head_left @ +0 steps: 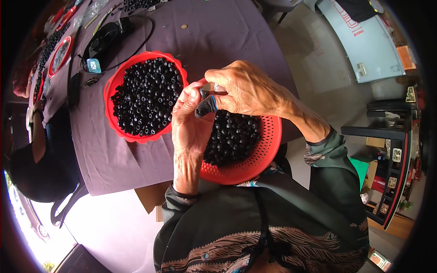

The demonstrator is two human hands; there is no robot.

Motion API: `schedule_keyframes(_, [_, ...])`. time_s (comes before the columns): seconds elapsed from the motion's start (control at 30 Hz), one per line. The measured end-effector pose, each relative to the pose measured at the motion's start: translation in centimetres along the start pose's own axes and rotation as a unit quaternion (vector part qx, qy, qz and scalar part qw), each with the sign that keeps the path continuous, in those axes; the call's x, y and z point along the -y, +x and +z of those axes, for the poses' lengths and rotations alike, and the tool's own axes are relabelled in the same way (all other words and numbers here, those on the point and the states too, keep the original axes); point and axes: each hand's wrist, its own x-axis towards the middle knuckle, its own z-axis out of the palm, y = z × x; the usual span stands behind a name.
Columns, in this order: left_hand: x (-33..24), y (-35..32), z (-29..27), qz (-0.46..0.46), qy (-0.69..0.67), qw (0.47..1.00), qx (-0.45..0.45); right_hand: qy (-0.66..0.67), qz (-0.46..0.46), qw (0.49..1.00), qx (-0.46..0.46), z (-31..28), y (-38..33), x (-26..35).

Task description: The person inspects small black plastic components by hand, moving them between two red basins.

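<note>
Both hands (pixel 191 123) (pixel 248 86) nearly closed around a small metallic piece (pixel 208 89) (black cover (pixel 206 106) on right thumb)

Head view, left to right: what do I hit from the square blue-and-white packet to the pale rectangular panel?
Square blue-and-white packet → scalloped red plastic basket of small black beads → left hand → right hand → pale rectangular panel.
</note>
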Motion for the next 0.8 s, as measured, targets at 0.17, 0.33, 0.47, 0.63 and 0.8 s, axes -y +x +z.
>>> schedule_keyframes(0.17, [0.07,-0.15,0.45,0.0,0.014,1.0,0.023,-0.036,0.015,0.999,0.021,-0.07,-0.21,-0.1])
schedule_keyframes(0.33, [0.15,-0.12,0.27,0.001,0.033,0.999,0.03,-0.02,0.028,0.999,0.035,-0.12,-0.43,-0.14])
schedule_keyframes(0.47, [0.26,-0.18,0.17,-0.002,0.025,0.999,0.024,-0.028,0.027,0.999,0.035,0.13,-0.6,-0.23])
schedule_keyframes(0.63, [0.38,-0.22,0.51,0.014,0.034,0.999,0.004,-0.065,0.047,0.995,0.053,0.09,-0.71,0.04])
schedule_keyframes(0.8, [0.45,-0.23,0.44,0.016,0.029,0.999,0.01,-0.087,0.023,0.996,0.03,0.27,-0.81,-0.02])
